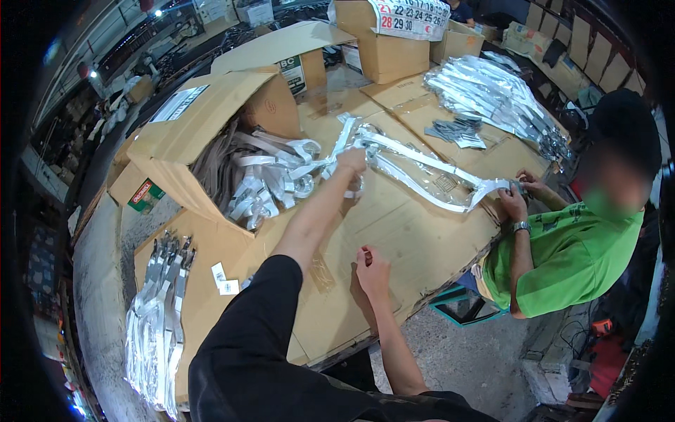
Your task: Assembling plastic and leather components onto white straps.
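Note:
My left hand (pixel 351 161) reaches across the cardboard-covered table and is closed over a white strap (pixel 343 139) in a loose tangle of white straps and clear plastic. Beside it, a cardboard box (pixel 165 151) lies on its side, and more white straps (pixel 264 176) with grey ones spill from its mouth. Nearer to me, my right hand (pixel 373 269) is held closed above the cardboard; whatever may be between its fingers is too small to make out. A long white strap (pixel 415 149) stretches from the tangle to a co-worker's hands (pixel 517 200) on the right.
A pile of plastic-wrapped straps (pixel 485 95) and small grey pieces (pixel 457 131) lie at the far right. Another strap bundle (pixel 158 316) and white tags (pixel 226 285) rest at the near left. Cartons (pixel 394 53) stand behind. The co-worker in green (pixel 573 257) sits at the right edge.

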{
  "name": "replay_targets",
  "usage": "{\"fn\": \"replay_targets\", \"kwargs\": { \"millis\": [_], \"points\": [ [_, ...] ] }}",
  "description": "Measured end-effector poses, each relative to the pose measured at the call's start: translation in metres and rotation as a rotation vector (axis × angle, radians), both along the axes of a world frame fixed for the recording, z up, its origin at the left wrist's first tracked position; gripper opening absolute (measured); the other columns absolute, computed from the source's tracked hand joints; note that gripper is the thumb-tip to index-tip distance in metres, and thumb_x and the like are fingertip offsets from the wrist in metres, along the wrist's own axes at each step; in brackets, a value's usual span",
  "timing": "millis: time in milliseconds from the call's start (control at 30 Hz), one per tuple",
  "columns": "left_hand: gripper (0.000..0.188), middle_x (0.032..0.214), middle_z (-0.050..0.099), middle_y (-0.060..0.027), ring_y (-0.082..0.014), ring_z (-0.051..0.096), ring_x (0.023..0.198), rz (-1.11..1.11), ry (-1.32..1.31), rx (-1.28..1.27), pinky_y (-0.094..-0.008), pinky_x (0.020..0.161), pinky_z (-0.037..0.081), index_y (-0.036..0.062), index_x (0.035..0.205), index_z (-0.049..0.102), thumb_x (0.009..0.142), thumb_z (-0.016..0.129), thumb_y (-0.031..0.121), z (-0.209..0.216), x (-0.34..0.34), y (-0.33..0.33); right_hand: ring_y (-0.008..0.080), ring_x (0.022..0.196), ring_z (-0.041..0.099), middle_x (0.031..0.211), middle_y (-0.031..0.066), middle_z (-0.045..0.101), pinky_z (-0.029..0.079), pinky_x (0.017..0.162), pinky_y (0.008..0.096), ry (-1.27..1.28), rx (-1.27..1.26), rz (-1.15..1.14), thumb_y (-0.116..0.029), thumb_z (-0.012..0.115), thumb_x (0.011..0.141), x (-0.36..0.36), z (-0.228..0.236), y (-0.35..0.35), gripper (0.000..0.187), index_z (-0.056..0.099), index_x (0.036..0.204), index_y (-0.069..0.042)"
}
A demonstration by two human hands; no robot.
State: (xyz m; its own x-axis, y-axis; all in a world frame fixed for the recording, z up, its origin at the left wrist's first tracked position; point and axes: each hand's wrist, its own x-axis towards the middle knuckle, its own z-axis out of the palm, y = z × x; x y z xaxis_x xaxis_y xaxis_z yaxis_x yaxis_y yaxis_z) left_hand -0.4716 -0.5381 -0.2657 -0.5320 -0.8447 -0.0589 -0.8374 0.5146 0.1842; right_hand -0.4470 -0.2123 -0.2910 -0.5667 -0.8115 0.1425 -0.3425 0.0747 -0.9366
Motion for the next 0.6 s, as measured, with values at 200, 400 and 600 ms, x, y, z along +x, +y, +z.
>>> {"fn": "replay_targets", "kwargs": {
  "millis": [200,400,600],
  "points": [
    [0.032,0.101,0.069,-0.0177,-0.0326,0.067,0.091,-0.028,-0.122,-0.049,-0.0419,0.075,0.054,0.0068,0.092,0.073,0.062,0.071,0.017,0.133,0.017,-0.048,0.0314,0.071,0.067,0.078,0.0184,0.067,0.052,0.065,0.0386,-0.03,-0.037,-0.028,-0.019,0.06,0.089,-0.011,-0.002,-0.005,0.021,0.065,0.095,0.001],
    [0.032,0.088,0.069,-0.0184,-0.0288,0.066,0.07,-0.152,-0.018,-0.069,-0.0368,0.061,0.052,0.002,0.082,0.073,0.066,0.069,0.029,0.249,0.062,-0.083,0.0317,0.072,0.067,0.079,0.0186,0.067,0.052,0.066,0.0385,0.016,0.003,-0.012,-0.018,0.06,0.089,-0.01,-0.009,-0.008,0.021,0.066,0.096,0.001],
    [0.031,0.079,0.06,-0.0023,-0.0141,0.057,0.069,-0.23,0.632,-0.128,-0.033,0.062,0.047,0.0008,0.094,0.062,0.077,0.066,0.026,0.343,0.1,-0.049,0.0311,0.072,0.067,0.078,0.0187,0.067,0.052,0.067,0.0383,0.026,-0.041,-0.041,-0.018,0.06,0.089,-0.002,0.003,0.003,0.021,0.066,0.097,0.001]
  ]
}}
